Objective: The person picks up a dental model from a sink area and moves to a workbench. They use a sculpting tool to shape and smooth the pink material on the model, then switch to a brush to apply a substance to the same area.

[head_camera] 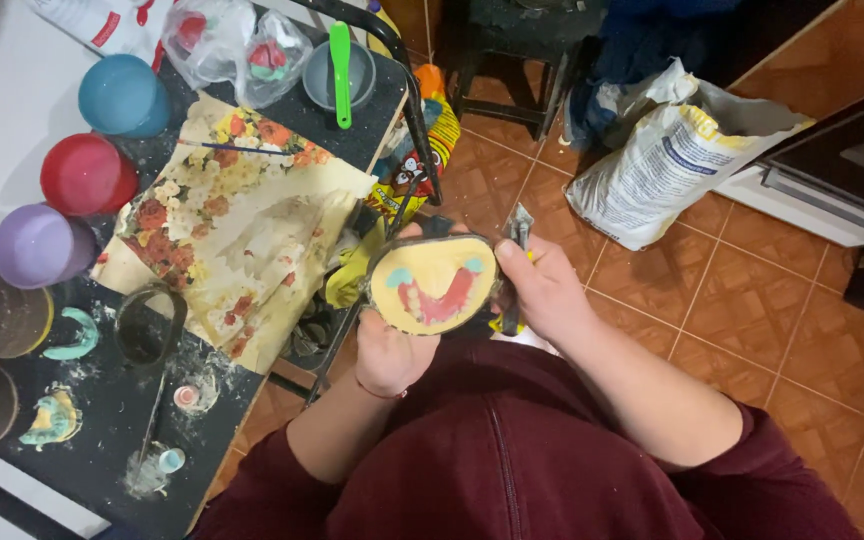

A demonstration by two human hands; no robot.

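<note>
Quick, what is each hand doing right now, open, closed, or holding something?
Left hand: closed on the lower edge of the yellow oval mould, holding it up.
Right hand: closed around a small grey metal tool, at the mould's right edge.

Oval mould point(433, 284) at centre: matt pale yellow face, rough dark rim. Lids at 9 o'clock, teal point(123, 96), red point(86, 174), purple point(39, 245): smooth plastic. Floral sheet point(227, 215): creased paper. Floor tiles point(752, 300) at 3 o'clock: glossy. Sack point(667, 160) at 1 o'clock: crinkled plastic.

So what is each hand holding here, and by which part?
The left hand grips the yellow oval mould from below, at its lower left edge. The right hand holds a small metal tool by its lower end.
</note>
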